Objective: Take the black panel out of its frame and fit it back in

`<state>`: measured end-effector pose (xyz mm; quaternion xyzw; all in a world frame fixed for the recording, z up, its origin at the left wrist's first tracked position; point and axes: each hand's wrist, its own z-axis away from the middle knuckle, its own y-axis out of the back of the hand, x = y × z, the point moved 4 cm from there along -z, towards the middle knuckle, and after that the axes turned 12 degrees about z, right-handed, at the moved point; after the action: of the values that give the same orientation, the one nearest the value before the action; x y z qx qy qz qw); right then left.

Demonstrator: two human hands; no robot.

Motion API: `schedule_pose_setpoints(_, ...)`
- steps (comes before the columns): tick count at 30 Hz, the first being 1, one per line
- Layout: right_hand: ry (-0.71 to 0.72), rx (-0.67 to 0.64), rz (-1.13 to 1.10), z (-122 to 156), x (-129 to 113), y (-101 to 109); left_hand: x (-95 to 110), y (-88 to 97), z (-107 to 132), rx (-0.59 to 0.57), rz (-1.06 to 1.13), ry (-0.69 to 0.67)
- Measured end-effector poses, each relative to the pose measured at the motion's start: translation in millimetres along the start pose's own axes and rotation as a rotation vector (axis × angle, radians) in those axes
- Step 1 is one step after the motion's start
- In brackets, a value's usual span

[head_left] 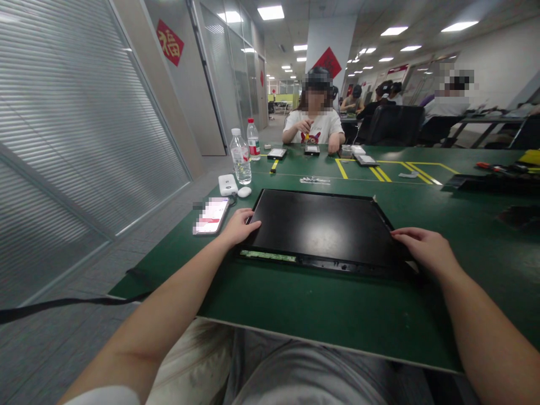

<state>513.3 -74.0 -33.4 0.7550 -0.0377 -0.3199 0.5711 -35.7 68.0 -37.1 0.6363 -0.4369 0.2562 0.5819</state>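
Note:
A black flat display panel [320, 225] lies face up on the green table [320, 315] in front of me, with a strip of green circuit board showing along its near edge. My left hand [238, 226] rests on the panel's left edge, fingers curled over the rim. My right hand [424, 247] lies on the right edge, fingers stretched along the frame. Both hands touch the panel at its sides.
A phone [211, 216], a white power bank [227, 184], a white earbud case [244, 192] and two water bottles [241, 156] stand at the left. Across the table a seated person [314, 121] works with small devices. Tools and dark parts lie at the far right [498, 169].

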Motion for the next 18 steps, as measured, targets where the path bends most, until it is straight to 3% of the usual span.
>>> schedule_pose_setpoints(10, -0.04, -0.047, -0.117, -3.2, 9.8, -5.2, -9.8, -1.5, -2.6, -0.011, -0.028, 0.008)
schedule_pose_setpoints(18, -0.08, -0.062, -0.175, -1.7, 10.5, -7.6, -5.7, -1.9, 0.1, -0.049, -0.057, 0.019)
